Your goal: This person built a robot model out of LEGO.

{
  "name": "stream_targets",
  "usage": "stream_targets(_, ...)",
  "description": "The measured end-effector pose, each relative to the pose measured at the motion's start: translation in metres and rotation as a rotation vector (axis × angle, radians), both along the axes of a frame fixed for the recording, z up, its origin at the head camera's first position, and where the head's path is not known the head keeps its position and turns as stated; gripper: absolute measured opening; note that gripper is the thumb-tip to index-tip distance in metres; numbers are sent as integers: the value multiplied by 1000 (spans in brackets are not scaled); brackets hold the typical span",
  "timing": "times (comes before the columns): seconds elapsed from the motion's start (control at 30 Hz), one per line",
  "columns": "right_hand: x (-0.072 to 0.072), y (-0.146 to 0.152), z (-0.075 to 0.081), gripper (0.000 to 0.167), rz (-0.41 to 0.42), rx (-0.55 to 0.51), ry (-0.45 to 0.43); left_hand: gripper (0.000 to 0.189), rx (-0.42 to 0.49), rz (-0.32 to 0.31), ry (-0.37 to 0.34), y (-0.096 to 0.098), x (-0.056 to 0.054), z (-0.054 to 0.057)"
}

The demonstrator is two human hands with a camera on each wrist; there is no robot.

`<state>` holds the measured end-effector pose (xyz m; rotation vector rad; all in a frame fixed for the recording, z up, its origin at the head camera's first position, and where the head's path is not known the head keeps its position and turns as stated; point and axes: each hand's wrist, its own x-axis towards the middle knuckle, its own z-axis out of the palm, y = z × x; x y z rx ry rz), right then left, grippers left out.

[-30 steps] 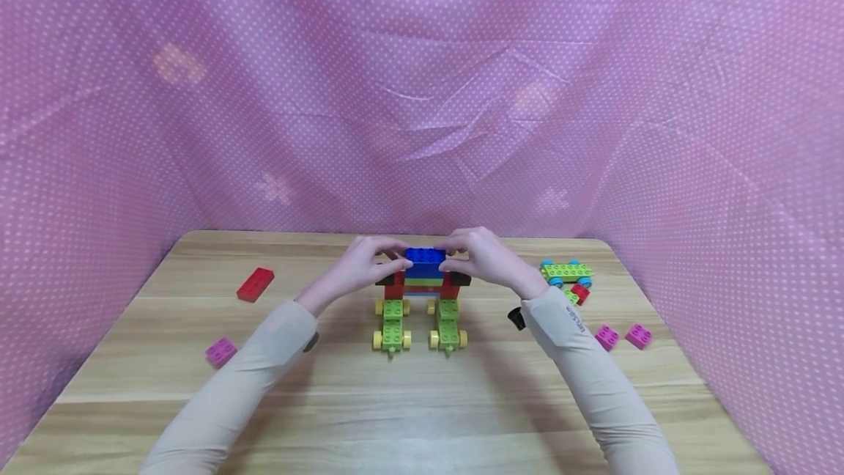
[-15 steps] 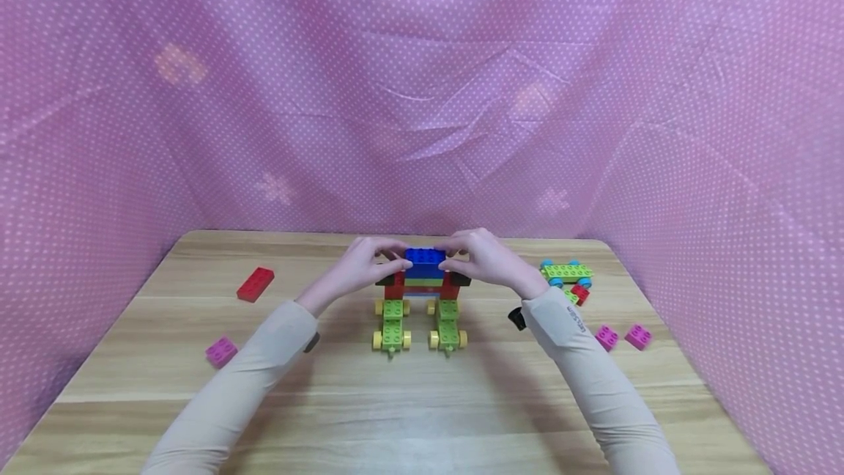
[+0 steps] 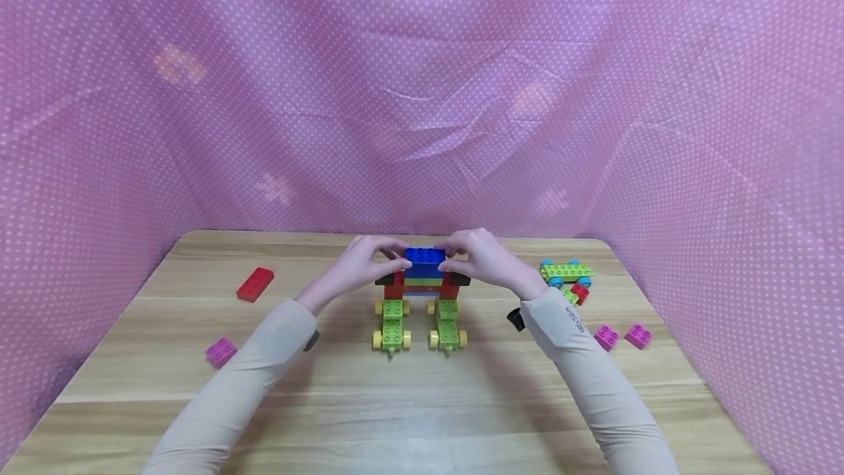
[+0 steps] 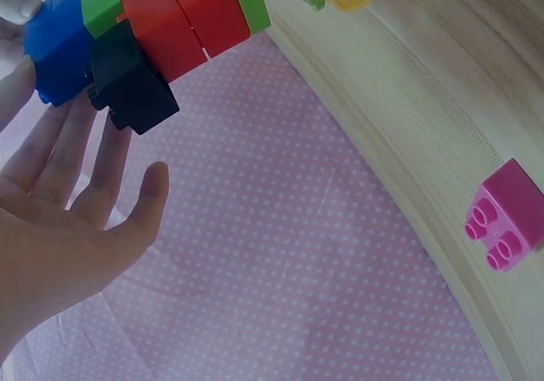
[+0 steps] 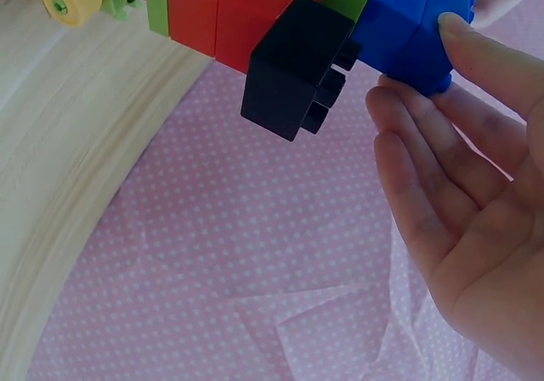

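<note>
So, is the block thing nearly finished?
Looks done: red bricks and black bricks already sit above the yellow-wheeled bases. In hand: the left hand and right hand hold the blue bricks on top. Maybe left: the loose red brick, pink bricks and blue-wheeled base lie apart, but whether they're needed isn't clear.

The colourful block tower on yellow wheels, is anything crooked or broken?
Nothing visible looks crooked or broken. The rectangular blue plastic bricks sit level on top, between the left hand and right hand. Matching black plastic bricks jut out on both sides.
</note>
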<state>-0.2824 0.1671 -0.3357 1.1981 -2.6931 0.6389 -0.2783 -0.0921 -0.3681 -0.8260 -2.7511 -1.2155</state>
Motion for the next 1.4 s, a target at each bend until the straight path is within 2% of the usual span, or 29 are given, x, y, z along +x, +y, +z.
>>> stream_targets(0.23,-1,-1,0,33,-1,-5,-11,40,-24,-18,36,0,2,1)
stream_targets(0.43,0,-3,0,33,-30,6,-36,38,-42,-9,51,2,3,0)
stream_targets(0.7,2,-1,-1,34,-60,-1,-66,38,-24,-8,51,2,5,-1)
stream_targets(1.1,3,-4,0,34,-61,-3,-103,35,-9,-4,74,2,4,-7)
stream_targets(1.4,3,-3,0,34,-63,-12,-106,37,-1,-16,75,1,3,-7)
